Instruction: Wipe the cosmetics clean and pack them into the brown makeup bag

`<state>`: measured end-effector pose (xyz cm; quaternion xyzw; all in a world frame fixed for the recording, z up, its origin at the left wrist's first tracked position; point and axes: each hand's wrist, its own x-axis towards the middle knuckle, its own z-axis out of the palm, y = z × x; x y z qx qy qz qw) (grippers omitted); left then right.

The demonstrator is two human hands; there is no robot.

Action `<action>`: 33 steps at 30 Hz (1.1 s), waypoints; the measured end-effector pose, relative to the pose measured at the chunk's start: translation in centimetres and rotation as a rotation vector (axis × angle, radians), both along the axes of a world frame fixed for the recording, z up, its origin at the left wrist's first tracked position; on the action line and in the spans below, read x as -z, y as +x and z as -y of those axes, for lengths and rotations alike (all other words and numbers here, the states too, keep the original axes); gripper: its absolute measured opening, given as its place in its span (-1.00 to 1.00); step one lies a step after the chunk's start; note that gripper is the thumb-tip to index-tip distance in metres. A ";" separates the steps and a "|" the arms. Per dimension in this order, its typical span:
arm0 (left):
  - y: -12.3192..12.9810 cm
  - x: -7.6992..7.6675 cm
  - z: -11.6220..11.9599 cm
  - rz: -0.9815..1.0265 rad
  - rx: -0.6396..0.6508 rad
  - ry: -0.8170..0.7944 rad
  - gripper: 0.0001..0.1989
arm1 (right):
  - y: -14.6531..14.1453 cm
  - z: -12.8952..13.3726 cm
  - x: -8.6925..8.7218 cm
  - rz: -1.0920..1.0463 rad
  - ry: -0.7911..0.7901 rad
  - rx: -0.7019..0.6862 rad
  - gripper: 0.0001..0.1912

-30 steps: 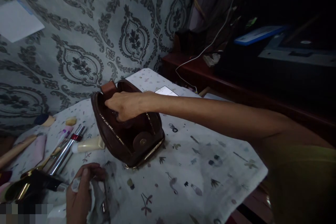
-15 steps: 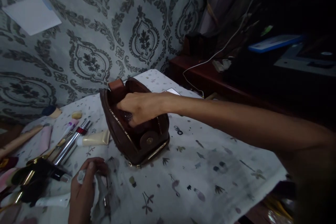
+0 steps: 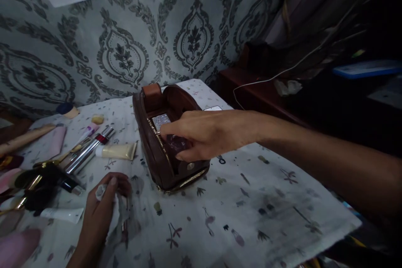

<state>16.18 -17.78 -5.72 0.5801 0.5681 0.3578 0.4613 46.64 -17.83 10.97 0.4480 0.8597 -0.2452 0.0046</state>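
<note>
A brown leather makeup bag (image 3: 150, 150) stands unzipped on the cloth. My right hand (image 3: 204, 132) is over its opening, fingers curled round a dark, shiny item (image 3: 178, 144) whose kind I cannot make out. A glittery silver piece (image 3: 161, 120) shows inside the bag, just beyond my fingertips. In front of the bag and to its left, my left hand (image 3: 105, 201) is closed on a crumpled white tissue (image 3: 113, 217). Beside it lies a slim, dark stick-like thing (image 3: 124, 217); whether my fingers touch it is unclear.
Left of the bag lie a cream tube (image 3: 116, 151), a silver tube with a red band (image 3: 89, 150), a white tube (image 3: 63, 214), brushes and other cosmetics. A phone (image 3: 212, 109) sits behind my right wrist. The patterned tablecloth (image 3: 226, 217) ends at the right, near a white cable (image 3: 270, 78).
My right hand has drawn back from deep in the bag towards its opening, with the dark item in its fingers. The glittery piece has come into sight. My left hand keeps the tissue.
</note>
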 end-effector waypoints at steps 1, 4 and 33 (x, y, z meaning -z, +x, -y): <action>-0.1 0.0 0.0 0.000 0.005 -0.008 -0.53 | 0.1 0.0 0.1 -0.016 -0.001 -0.023 -0.76; -0.1 0.1 0.0 0.015 0.008 -0.025 -0.53 | 0.3 0.2 0.4 -0.061 0.034 -0.051 -0.77; -0.5 0.7 -0.1 0.043 0.042 0.000 -0.54 | -0.2 -0.3 1.3 -0.030 0.133 0.066 -0.73</action>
